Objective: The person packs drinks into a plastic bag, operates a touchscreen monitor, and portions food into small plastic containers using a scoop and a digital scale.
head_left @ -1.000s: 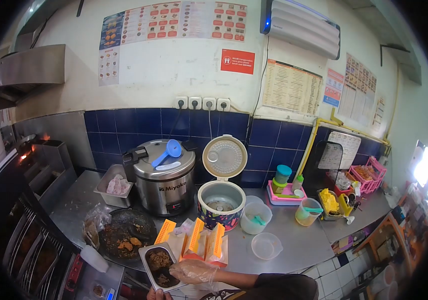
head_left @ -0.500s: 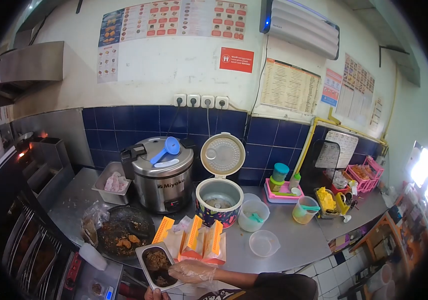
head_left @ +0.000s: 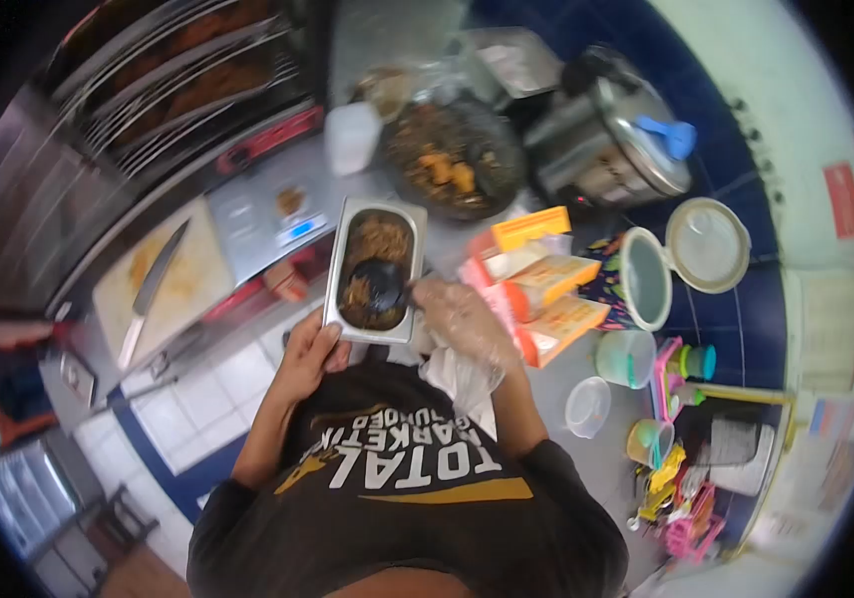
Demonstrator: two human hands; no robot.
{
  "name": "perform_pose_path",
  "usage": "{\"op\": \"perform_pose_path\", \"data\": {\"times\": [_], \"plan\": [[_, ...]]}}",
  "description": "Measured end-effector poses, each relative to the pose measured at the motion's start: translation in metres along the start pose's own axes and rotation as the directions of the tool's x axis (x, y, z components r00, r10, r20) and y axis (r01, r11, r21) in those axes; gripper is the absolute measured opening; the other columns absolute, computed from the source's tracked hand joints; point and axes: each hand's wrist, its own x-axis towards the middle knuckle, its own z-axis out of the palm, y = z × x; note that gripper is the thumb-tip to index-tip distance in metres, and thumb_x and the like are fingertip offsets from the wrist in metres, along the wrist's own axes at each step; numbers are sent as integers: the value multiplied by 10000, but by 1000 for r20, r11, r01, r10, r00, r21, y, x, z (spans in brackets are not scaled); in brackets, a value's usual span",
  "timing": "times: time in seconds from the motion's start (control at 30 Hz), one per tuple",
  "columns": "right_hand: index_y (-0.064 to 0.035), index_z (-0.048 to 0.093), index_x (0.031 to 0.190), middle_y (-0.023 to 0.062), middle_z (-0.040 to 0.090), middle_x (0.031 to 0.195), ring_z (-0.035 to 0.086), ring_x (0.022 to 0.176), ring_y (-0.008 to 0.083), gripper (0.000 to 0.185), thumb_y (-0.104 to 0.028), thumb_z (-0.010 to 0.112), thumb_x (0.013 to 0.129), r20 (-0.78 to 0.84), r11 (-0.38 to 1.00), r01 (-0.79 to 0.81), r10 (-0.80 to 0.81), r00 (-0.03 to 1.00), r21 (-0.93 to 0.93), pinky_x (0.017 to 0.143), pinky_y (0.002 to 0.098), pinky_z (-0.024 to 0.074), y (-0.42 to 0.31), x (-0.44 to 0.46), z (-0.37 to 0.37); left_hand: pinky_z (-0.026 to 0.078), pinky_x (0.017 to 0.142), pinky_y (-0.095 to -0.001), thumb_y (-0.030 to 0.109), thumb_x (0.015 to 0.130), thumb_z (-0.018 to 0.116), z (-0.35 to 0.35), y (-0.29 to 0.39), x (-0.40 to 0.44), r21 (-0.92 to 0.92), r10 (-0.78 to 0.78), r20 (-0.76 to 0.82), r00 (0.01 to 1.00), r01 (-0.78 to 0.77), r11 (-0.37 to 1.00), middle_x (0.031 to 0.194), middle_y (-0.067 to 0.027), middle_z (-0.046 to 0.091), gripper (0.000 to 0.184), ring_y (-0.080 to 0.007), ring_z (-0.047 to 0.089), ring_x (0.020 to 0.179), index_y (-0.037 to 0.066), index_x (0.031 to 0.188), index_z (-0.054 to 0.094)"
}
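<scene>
My bare left hand (head_left: 309, 354) grips the lower left corner of a metal food pan (head_left: 333, 289). Brown shredded food (head_left: 380, 237) lies in the pan, with a dark round utensil (head_left: 377, 286) over its lower half. My right hand (head_left: 462, 319), in a clear plastic glove, is at the pan's right edge with its fingers closed on the utensil's handle end. Just right of that hand stand several orange and white boxes (head_left: 556, 279). Beyond the pan is a dark stone mortar (head_left: 507, 149) holding orange-brown pieces and dark paste.
A knife (head_left: 153, 289) lies on a cutting board (head_left: 202, 254) at left, near a scale (head_left: 301, 229). A large cooker (head_left: 596, 149) and an open rice cooker (head_left: 646, 279) stand at right. Plastic tubs (head_left: 587, 407) and a display rack (head_left: 187, 80) are also in view.
The view has tilted down and turned towards the left, bringing my torso, the cutting board and the knife into sight. Both hands still hold the pan and utensil.
</scene>
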Motion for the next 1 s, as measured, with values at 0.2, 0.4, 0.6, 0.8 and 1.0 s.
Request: {"op": "perform_pose_path", "data": {"times": [0.2,0.4,0.6,0.8,1.0], "plan": [[-77,704,1191,-91,572,800,440,663,22,348,-365,655,1003,18,987,-73,71,997,143,584,198,384,-43,56,76,304,501,-230,197,1084,454,-74,34,-46,-28,36,-147,988,-40,999,636,0,476,264,-59,357,528,34,1277,528],[-73,670,1229,-52,584,759,500,645,60,380,-383,624,1013,-160,990,129,-136,978,-56,581,233,412,-53,137,107,297,473,-225,245,1075,491,-151,46,-83,19,74,-330,941,-72,997,613,11,449,292,-58,352,500,39,1278,535],[-5,614,1291,138,670,766,644,674,261,396,-176,593,935,-66,286,220,-735,675,-932,630,382,513,10,243,117,282,471,-224,261,1078,483,-197,61,-106,26,95,-413,906,-92,995,620,26,431,301,-52,339,500,33,1268,532],[15,527,1396,123,654,779,636,697,287,564,-79,604,845,136,-55,139,-714,687,-989,664,426,530,20,250,125,269,471,-214,263,1074,492,-215,60,-108,-13,129,-459,879,-151,988,620,32,422,315,-44,321,493,36,1289,526],[-34,334,1540,133,628,812,624,739,307,875,-79,720,756,40,-48,13,-635,772,-999,700,442,513,11,236,112,308,505,-228,227,1086,466,-220,63,-104,-65,85,-431,898,-125,990,628,18,412,287,-57,337,524,49,1304,513]]}}
